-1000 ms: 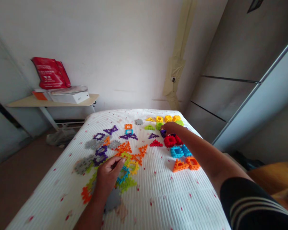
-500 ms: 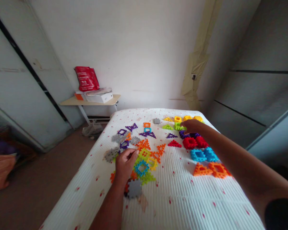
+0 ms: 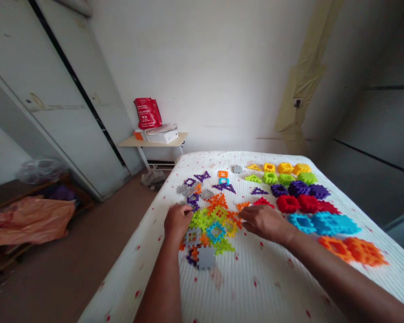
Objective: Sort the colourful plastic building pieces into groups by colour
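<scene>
My left hand (image 3: 177, 223) is at the left side of a mixed pile of plastic interlocking tiles, thumb and forefinger pinched together. What it holds, if anything, is hidden. My right hand (image 3: 265, 220) reaches in low from the right with fingers curled, its fingertips against an orange triangle tile (image 3: 234, 219); its grip is hidden. Between the hands lie a yellow-green window tile (image 3: 218, 213), a blue square frame tile (image 3: 216, 232) and a yellow tile (image 3: 229, 228). A flat grey square tile (image 3: 206, 258) lies at the pile's near end.
Sorted tile rows line the bed's right side: yellow (image 3: 285, 168), green (image 3: 270, 178), purple (image 3: 299, 188), red (image 3: 287, 204), blue (image 3: 333, 223) and orange (image 3: 365, 251). A small table (image 3: 128, 141) with a red bag (image 3: 148, 113) stands by the wall.
My right hand has come back from the green row, down and toward the pile; a green block now sits in that row. The view has turned left. My left hand stays by the pile.
</scene>
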`<state>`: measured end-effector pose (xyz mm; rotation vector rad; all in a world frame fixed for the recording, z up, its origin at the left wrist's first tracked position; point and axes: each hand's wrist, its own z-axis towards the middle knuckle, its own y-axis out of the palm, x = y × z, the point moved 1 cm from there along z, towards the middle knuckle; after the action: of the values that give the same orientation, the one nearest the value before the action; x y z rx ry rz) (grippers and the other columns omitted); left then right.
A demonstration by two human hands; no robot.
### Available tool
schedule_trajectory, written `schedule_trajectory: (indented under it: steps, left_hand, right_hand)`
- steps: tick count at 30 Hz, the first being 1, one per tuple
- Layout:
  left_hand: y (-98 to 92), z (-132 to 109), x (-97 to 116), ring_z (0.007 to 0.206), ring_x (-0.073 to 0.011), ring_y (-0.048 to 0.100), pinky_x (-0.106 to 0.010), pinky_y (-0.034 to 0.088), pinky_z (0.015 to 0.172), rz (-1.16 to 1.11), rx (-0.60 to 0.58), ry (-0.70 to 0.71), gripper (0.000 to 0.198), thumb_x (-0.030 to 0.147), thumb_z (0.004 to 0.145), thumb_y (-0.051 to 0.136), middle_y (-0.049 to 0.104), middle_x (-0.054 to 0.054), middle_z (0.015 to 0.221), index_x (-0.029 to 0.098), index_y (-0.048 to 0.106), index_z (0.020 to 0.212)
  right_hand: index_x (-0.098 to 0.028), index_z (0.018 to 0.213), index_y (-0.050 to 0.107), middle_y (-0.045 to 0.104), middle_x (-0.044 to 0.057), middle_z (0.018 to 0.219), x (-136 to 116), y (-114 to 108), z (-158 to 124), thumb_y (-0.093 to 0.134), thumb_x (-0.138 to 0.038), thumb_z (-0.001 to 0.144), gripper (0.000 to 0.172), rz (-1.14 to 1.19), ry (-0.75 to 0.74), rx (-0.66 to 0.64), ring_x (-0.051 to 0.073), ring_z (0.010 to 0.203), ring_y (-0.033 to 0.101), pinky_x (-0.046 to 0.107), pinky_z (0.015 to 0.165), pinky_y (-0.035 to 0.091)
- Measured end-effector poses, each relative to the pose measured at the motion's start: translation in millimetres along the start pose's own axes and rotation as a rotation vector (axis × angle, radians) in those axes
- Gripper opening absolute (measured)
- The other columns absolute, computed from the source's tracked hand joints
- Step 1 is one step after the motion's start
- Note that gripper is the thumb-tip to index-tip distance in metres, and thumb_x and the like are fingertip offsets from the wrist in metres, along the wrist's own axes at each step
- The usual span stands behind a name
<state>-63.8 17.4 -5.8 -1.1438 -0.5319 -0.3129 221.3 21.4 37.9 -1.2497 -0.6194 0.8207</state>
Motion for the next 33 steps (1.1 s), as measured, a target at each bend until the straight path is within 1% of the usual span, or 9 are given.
schedule_trajectory:
  steps: [3,6,9,15,21,24,28,30,33]
  left_hand:
    - [0.5,-2.9,8.2,0.081,-0.0227,0.058,-0.034,0.043,0.079,0.112,-0.024,0.016,0.019,0.028,0.068,0.060,0.066,-0.008,0.077,0.020,0.074,0.078]
    - [2.6,-4.5,13.2,0.085,-0.0249,0.056,-0.036,0.041,0.082,0.192,-0.029,0.029,0.022,0.028,0.069,0.059,0.065,-0.010,0.078,0.019,0.074,0.082]
    - [6.8,-4.9,15.0,0.087,-0.0239,0.055,-0.035,0.040,0.084,0.232,-0.036,0.044,0.020,0.025,0.069,0.058,0.064,-0.009,0.080,0.019,0.073,0.080]
    - [12.9,-3.9,14.7,0.085,-0.0209,0.056,-0.032,0.042,0.083,0.225,-0.045,0.071,0.015,0.019,0.066,0.057,0.062,-0.008,0.085,0.018,0.070,0.073]
    - [17.3,-4.2,15.3,0.083,-0.0176,0.058,-0.028,0.044,0.081,0.150,-0.021,0.078,0.010,0.014,0.064,0.057,0.060,-0.005,0.086,0.018,0.065,0.066]
    - [16.8,-4.4,18.2,0.086,-0.0186,0.059,-0.029,0.046,0.082,0.098,0.013,0.088,0.012,0.011,0.063,0.055,0.059,-0.006,0.090,0.017,0.064,0.066]
    - [14.2,-4.1,22.3,0.093,-0.0194,0.058,-0.031,0.046,0.088,0.030,0.070,0.115,0.014,0.009,0.065,0.056,0.056,-0.006,0.095,0.018,0.064,0.069]
    - [13.9,-4.7,23.3,0.092,-0.0184,0.058,-0.031,0.049,0.086,-0.055,0.101,0.139,0.014,0.009,0.066,0.055,0.054,-0.006,0.097,0.019,0.064,0.071]
    - [15.0,-7.2,24.4,0.086,-0.0160,0.059,-0.030,0.053,0.079,-0.261,0.141,0.184,0.013,0.010,0.066,0.055,0.051,-0.005,0.101,0.019,0.061,0.074]
  right_hand:
    - [-0.019,0.079,0.056,0.061,0.003,0.075,-17.0,17.6,-4.5,0.041,-0.021,0.091,0.019,0.008,-0.054,-0.023,0.013,0.066,0.055,0.025,0.060,0.037]
    - [-0.018,0.075,0.055,0.060,0.003,0.072,-21.8,28.9,-8.6,0.037,-0.021,0.093,0.024,0.029,-0.062,0.025,0.013,0.064,0.054,0.025,0.058,0.036]
    - [-0.018,0.075,0.054,0.059,0.004,0.071,-20.9,37.7,-12.1,0.035,-0.021,0.094,0.027,0.031,-0.067,0.056,0.013,0.061,0.053,0.026,0.057,0.036]
    - [-0.017,0.077,0.055,0.059,0.004,0.075,-18.8,51.0,-14.0,0.033,-0.025,0.095,0.029,0.027,-0.063,0.108,0.012,0.065,0.053,0.025,0.060,0.039]
    - [-0.017,0.080,0.056,0.060,0.005,0.077,-19.9,57.5,-11.7,0.033,-0.026,0.096,0.029,0.044,-0.046,0.165,0.012,0.067,0.055,0.023,0.062,0.040]
    - [-0.017,0.080,0.055,0.059,0.005,0.076,-18.8,59.7,-11.7,0.033,-0.026,0.096,0.028,0.038,-0.038,0.171,0.012,0.066,0.054,0.023,0.061,0.040]
    - [-0.017,0.081,0.055,0.058,0.004,0.074,-17.5,61.1,-11.6,0.034,-0.027,0.095,0.027,0.022,-0.051,0.183,0.013,0.066,0.054,0.024,0.062,0.040]
    - [-0.017,0.080,0.055,0.058,0.004,0.074,-17.7,60.6,-11.2,0.034,-0.027,0.095,0.028,0.025,-0.050,0.188,0.013,0.066,0.054,0.024,0.062,0.040]
    - [-0.018,0.078,0.055,0.058,0.004,0.072,-17.7,58.7,-11.2,0.035,-0.027,0.095,0.028,0.054,-0.030,0.185,0.012,0.065,0.055,0.023,0.062,0.041]
